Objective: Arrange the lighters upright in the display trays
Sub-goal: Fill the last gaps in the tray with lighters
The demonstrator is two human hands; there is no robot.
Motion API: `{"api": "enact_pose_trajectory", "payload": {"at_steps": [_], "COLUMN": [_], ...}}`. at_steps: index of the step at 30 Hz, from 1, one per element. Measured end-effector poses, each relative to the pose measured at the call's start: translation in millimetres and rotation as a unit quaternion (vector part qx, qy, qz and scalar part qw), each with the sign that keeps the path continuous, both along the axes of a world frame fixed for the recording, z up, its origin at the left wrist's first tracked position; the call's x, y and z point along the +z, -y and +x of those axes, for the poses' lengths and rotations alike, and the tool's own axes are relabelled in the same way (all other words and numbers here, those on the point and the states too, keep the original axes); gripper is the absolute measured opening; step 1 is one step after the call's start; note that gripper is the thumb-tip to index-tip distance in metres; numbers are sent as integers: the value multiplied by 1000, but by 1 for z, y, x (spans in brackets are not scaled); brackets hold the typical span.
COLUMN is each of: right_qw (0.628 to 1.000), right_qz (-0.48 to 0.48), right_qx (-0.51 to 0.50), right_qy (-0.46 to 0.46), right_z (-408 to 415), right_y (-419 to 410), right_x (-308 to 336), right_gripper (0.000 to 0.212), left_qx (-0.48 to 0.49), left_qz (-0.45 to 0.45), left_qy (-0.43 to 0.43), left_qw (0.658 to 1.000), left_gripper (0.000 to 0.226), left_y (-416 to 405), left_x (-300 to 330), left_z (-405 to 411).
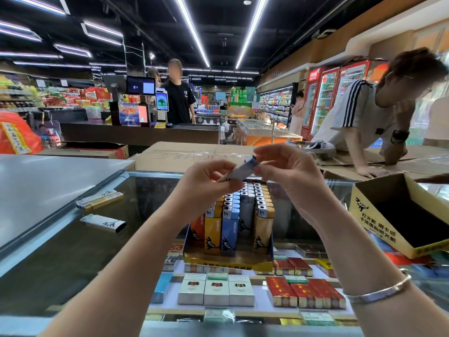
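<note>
Glass counter (73, 239); both hands (206, 181) (289, 171) pinch white lighter (239, 170); tray (228, 262) writing unreadable.

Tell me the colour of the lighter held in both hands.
White, or very pale blue, lighter, seen in the head view.

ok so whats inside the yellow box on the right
Nothing visible: the open yellow box shows only a dark interior. Its near wall hides the bottom front corner, so a lighter lying there couldn't be seen.

Single head-worn wide-angle view, facing forward and down, close above the glass counter (102, 239)
</note>
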State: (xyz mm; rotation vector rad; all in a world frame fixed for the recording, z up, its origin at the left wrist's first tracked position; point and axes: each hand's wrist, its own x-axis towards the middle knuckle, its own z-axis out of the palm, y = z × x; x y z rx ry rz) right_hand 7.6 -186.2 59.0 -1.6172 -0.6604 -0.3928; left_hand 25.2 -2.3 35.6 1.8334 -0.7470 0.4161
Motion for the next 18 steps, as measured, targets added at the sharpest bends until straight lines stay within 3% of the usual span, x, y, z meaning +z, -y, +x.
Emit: {"api": "enact_pose_trajectory", "payload": {"at_steps": [4,7,9,13,18], "right_qw": [998,997,997,971,930], "right_qz": [42,62,16,-125,-245], "right_qx": [-29,-41,-53,-160,-186], "right_qy": [29,33,46,125,201], "right_z": [-2,-1,-2,-3,-7], "right_y": [-3,6,7,4,-6], "right_x": [0,4,4,2,-3], "right_gripper": [23,25,30,30,20], "left_qx": [-9,-11,-21,-42,-37], "left_qz": [21,100,170,286,305], "left_qy": [-14,-38,-75,-116,-108], "left_qw": [1000,994,982,950,945], "left_gripper": [22,37,54,61,59], "left_y": [1,-5,-12,-17,-17], "left_x": [1,4,5,2,-1], "left_z": [-2,0,1,2,4]}}
